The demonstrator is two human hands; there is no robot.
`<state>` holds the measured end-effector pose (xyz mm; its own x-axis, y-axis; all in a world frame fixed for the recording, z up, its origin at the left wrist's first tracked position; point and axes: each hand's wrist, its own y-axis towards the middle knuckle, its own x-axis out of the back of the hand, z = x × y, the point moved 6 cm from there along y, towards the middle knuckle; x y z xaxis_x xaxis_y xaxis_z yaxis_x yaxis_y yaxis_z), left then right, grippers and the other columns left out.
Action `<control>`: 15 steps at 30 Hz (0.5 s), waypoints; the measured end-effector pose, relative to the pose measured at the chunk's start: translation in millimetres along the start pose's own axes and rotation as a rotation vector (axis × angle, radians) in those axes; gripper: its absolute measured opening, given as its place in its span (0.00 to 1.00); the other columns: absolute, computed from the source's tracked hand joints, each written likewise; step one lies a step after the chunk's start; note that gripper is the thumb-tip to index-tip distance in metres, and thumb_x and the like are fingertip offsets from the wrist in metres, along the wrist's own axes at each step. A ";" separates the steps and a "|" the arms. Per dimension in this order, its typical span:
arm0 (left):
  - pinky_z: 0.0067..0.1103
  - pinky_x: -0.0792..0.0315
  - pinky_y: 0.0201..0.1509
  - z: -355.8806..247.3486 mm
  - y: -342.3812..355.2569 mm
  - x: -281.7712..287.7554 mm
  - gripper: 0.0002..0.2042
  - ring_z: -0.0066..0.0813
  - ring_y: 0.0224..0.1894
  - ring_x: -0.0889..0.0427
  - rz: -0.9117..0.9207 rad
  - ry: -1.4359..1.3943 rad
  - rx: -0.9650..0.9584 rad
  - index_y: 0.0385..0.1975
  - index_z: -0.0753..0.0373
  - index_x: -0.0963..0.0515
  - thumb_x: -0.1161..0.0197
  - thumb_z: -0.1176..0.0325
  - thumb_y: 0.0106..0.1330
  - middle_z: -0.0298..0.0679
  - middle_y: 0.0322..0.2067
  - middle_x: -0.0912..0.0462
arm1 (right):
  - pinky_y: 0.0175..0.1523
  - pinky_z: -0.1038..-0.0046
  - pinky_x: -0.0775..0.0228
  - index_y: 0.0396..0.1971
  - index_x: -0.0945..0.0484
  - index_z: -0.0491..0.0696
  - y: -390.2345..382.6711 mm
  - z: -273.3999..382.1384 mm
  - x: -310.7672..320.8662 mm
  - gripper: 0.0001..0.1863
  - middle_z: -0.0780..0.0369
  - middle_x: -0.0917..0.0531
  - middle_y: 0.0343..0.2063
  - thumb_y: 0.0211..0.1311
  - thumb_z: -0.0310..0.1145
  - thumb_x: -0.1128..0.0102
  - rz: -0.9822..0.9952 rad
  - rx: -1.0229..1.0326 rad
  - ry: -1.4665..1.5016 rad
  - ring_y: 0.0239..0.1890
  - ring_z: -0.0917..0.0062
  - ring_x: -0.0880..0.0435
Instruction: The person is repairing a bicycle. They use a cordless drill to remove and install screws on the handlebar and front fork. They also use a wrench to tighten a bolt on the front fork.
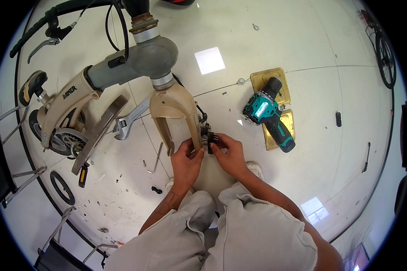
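A tan bicycle fork points its two legs toward me. My left hand is closed around the lower end of its right leg, thumb against the side. Against a dark metal brake caliper on that leg, my right hand pinches a small black multi-tool with several thin prongs. The fingers partly cover the tool, so which bit touches the caliper cannot be seen. Above the fork, a grey head tube joins the tan bicycle frame.
A teal and black cordless drill lies across an open gold case on the right. An adjustable wrench and an L-shaped hex key lie left of the fork. Small parts litter the white floor. Metal-legged chairs stand at far left.
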<state>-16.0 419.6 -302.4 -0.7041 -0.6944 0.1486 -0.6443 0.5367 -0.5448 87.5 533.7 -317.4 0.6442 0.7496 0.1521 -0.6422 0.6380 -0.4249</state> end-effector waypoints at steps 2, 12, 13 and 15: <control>0.22 0.21 0.49 0.1 -0.2 -0.3 0.17 0.30 0.46 0.17 0.000 -0.002 0.001 0.50 0.76 0.28 0.38 0.79 0.62 0.49 0.45 0.18 | 0.39 0.74 0.24 0.42 0.22 0.39 2.1 7.6 3.2 0.12 0.54 0.16 0.31 0.56 0.22 0.38 0.003 0.107 -0.093 0.31 0.72 0.15; 0.20 0.23 0.51 2.1 -0.7 -1.0 0.15 0.27 0.45 0.18 0.017 -0.040 0.060 0.48 0.74 0.27 0.38 0.79 0.62 0.44 0.43 0.19 | 0.39 0.73 0.23 0.41 0.21 0.38 7.1 5.5 0.5 0.12 0.52 0.15 0.30 0.56 0.22 0.37 0.073 0.055 -0.062 0.31 0.68 0.14; 0.20 0.23 0.51 2.2 -0.8 0.6 0.15 0.27 0.46 0.19 0.018 -0.047 0.074 0.48 0.74 0.27 0.38 0.79 0.62 0.43 0.43 0.19 | 0.39 0.73 0.23 0.41 0.20 0.38 6.4 4.6 -1.5 0.12 0.52 0.15 0.30 0.56 0.22 0.37 0.058 0.047 -0.059 0.31 0.69 0.14; 0.20 0.23 0.51 3.4 -0.5 0.3 0.15 0.27 0.47 0.19 0.017 -0.059 0.077 0.48 0.74 0.28 0.38 0.79 0.62 0.43 0.43 0.19 | 0.39 0.74 0.23 0.41 0.20 0.38 4.2 -1.6 -2.4 0.11 0.53 0.15 0.29 0.56 0.22 0.37 0.056 -0.022 -0.028 0.32 0.71 0.14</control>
<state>-14.9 417.5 -304.8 -0.6948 -0.7134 0.0914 -0.6057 0.5119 -0.6092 84.0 534.3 -321.0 0.5956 0.7888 0.1519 -0.6675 0.5912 -0.4527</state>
